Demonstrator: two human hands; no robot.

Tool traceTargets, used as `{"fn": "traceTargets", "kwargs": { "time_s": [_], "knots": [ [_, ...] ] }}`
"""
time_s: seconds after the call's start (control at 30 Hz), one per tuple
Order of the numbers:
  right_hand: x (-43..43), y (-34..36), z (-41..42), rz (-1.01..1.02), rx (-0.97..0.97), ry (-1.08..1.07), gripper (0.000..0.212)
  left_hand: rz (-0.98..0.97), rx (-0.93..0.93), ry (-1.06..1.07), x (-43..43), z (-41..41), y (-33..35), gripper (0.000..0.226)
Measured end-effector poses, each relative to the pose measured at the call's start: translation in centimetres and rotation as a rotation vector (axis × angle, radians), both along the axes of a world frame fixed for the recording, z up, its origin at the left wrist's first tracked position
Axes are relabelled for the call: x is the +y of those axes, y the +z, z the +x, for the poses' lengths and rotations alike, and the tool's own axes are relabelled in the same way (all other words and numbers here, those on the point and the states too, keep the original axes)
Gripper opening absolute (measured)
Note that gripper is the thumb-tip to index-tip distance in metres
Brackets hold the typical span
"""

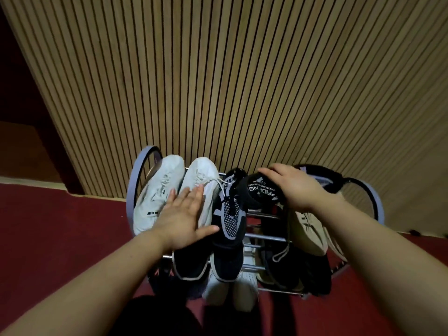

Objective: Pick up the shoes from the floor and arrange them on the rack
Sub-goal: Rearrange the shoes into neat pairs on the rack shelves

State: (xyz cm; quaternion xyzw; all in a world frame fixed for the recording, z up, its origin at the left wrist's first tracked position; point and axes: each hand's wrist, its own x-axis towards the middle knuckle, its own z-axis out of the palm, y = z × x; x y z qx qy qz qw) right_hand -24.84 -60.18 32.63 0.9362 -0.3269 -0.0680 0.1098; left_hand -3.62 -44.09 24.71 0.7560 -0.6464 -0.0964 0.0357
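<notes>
Right hand [299, 187] fingers clamp black shoe [260, 194], rack [265, 237] gap just beneath; left hand [184, 214] fingers straight, on white shoe [203, 170].

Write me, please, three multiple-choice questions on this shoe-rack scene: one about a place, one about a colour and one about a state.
1. Where on the rack's top row do the white shoes lie?
A) right end
B) left end
C) middle

2. What colour is the floor?
A) dark red
B) grey
C) green

3. What is the right hand doing?
A) hanging idle
B) pressing flat on the wall
C) gripping a black shoe

Answers:
1 B, they lie beside the rack's left hoop.
2 A, the floor on both sides of the rack is dark red.
3 C, its fingers curl over the shoe above the top row.
</notes>
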Motion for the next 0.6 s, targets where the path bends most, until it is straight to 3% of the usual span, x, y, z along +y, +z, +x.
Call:
{"fn": "traceTargets", "kwargs": {
  "time_s": [0.1,0.2,0.33,0.47,0.53,0.6],
  "knots": [
    [0.5,1.5,1.9,0.061,-0.056,0.141,0.084,-0.040,0.040,0.027,0.6,2.6,1.2,0.143],
    [1.5,1.9,5.1,0.180,-0.092,0.314,0.059,-0.067,0.141,0.046,1.7,4.7,3.2,0.137],
    [3.3,0.8,10.5,0.103,-0.013,0.598,0.048,-0.083,0.159,0.012,3.4,7.0,4.5,0.161],
    [4.2,-1.6,14.1,0.022,0.074,0.804,0.049,-0.005,0.117,0.072,4.8,8.4,4.5,0.167],
    [4.2,-2.4,14.3,-0.046,0.081,0.784,0.060,0.038,0.115,0.107,5.1,8.5,4.2,0.166],
    [4.3,-3.0,13.3,-0.085,-0.021,0.621,0.064,0.066,0.128,0.126,4.8,7.9,3.8,0.159]
  ]
}}
